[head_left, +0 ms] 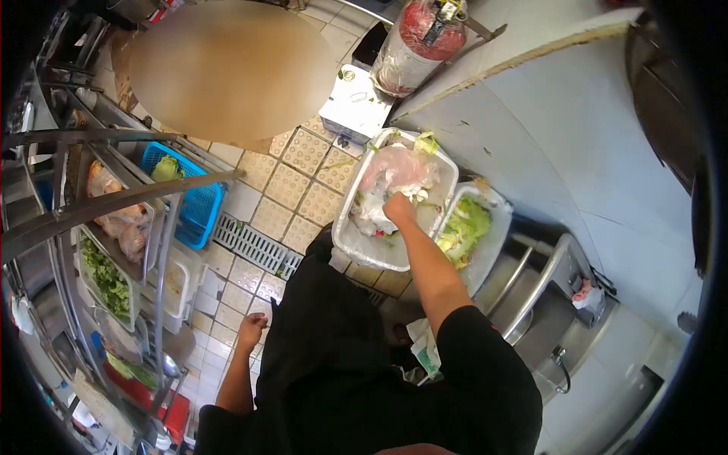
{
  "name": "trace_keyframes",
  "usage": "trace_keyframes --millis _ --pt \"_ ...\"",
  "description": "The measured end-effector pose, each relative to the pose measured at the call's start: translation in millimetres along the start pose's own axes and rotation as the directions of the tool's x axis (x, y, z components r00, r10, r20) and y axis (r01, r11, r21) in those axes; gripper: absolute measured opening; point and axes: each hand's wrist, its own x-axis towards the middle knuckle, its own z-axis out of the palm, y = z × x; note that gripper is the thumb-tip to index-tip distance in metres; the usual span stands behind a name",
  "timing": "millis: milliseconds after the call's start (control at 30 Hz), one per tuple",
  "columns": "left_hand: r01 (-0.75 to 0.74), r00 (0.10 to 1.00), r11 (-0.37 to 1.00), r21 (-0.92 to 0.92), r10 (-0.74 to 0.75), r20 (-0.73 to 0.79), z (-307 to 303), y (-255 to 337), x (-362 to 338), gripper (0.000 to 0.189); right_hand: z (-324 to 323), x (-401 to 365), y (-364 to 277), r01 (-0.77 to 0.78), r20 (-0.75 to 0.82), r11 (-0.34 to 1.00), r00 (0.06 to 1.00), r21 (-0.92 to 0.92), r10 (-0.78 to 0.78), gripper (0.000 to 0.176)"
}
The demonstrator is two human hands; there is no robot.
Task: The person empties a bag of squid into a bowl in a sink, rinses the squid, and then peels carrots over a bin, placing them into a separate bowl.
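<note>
My right hand [398,210] is reaching into a white bin [368,256] lined with plastic. Its fingers are closed, and I cannot make out what, if anything, is in them. Around it lie crumpled white plastic [371,210], a pinkish plastic bag [394,167] and bits of leafy scraps [426,144]. Low at my left side, above the tiled floor, hangs my left hand [252,331]. Its fingers are curled in, with nothing visible in them.
Beside the bin a tub [497,220] holds lettuce leaves [469,227]. A metal sink [542,303] is at right; a plastic-wrapped fire extinguisher [417,49] stands beyond. Left, a metal rack holds a blue basket [206,216] and trays. A floor drain grate [254,246] crosses the tiles.
</note>
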Motion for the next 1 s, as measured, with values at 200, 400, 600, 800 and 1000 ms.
trace_keyframes --millis 200,400,600,800,1000 --pt "0.01 1.0 0.999 -0.037 -0.009 0.015 9 -19 24 0.017 6 -5 16 0.035 -0.068 0.999 0.997 0.02 -0.034 0.029" --pt "-0.12 0.991 0.993 0.017 0.119 0.055 11 -16 52 0.016 -14 -81 80 0.114 -0.119 0.993 0.986 -0.035 -0.118 0.03" --pt "-0.2 0.979 0.979 -0.048 0.202 0.04 20 35 75 0.021 -79 -169 128 0.238 -0.135 0.966 0.965 0.097 -0.224 0.045" --pt "-0.255 0.964 0.967 -0.015 0.256 0.078 28 66 81 0.017 -164 -235 83 0.322 -0.371 0.93 0.897 0.177 -0.24 0.044" --pt "-0.204 0.978 0.978 -0.039 0.205 0.044 24 79 59 0.017 -116 -129 24 0.241 -0.191 0.956 0.943 -0.17 -0.272 0.035"
